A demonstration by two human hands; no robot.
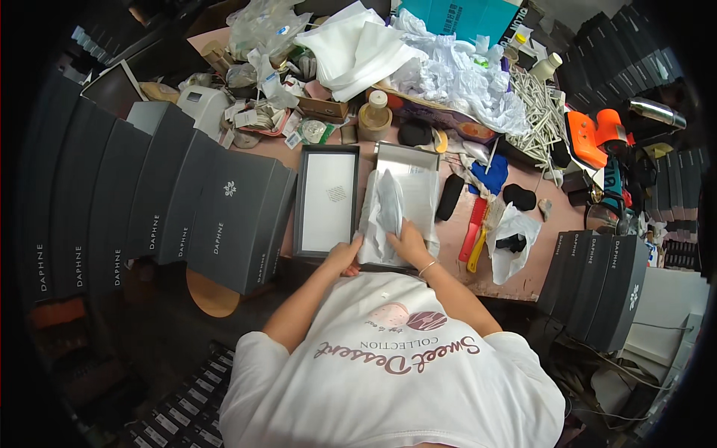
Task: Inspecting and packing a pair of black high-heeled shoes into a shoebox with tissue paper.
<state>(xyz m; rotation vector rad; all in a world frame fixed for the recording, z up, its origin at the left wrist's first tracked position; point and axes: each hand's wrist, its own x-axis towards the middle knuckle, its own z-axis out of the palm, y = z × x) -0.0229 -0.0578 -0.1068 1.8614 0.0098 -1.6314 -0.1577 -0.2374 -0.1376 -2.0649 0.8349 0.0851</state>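
Note:
A grey open box (408, 154) stands upright in front of me, lined with white tissue paper (420, 196). Inside it lies a long, narrow bundle wrapped in pale paper (388, 203); what it wraps is hidden. My left hand (343, 257) is closed around the box's near left corner, thumb on top and fingers partly out of sight. With thumb and fingers bent in, my right hand (408, 245) grips the tissue paper at the bundle's near end. Left of the box lies a dark grey box lid (300, 179), its white inside facing up.
Stacked dark shoeboxes (246, 198) flank the left, and more boxes (597, 284) stand at the right. Beside the open box are a red comb (473, 228), a yellow-handled brush (478, 250) and black pads (449, 197). Crumpled paper (470, 82) and white sticks (536, 112) crowd the back.

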